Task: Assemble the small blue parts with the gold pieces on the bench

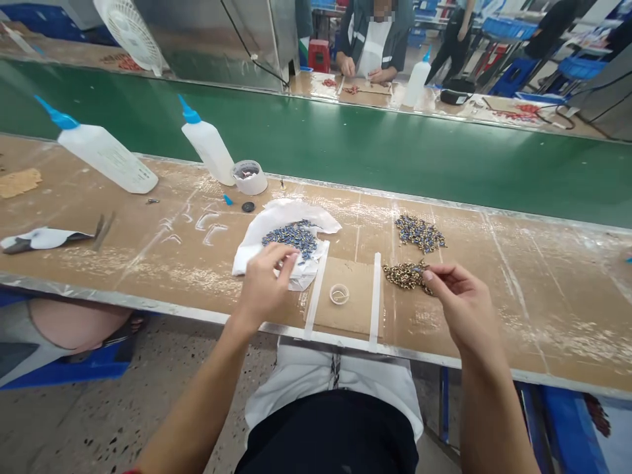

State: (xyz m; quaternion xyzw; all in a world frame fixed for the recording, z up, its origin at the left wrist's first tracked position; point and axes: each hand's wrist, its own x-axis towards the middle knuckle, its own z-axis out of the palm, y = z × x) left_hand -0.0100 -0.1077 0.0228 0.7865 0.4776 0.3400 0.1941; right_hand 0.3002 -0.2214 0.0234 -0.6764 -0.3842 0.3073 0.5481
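Note:
My left hand (267, 280) is at the near edge of a pile of small blue pieces (291, 237) on crumpled white paper (244, 253). Its thumb and forefinger are pinched together; whatever is between them is too small to make out. On the right, my right hand (464, 299) has its thumb and forefinger closed at the edge of a heap of small brass-coloured parts (403, 275); I cannot make out what they grip. Between the hands, a small round clear dish (339, 294) rests on a cardboard pad (350, 319) edged with white tape strips.
Behind the brass heap lies a pile of mixed blue and brass pieces (419, 234). Two white bottles with blue nozzles (111, 158) (210, 148) and a tape roll (249, 178) stand at the back left. Beyond runs a green belt (316, 145), with a person (372, 46) seated across it.

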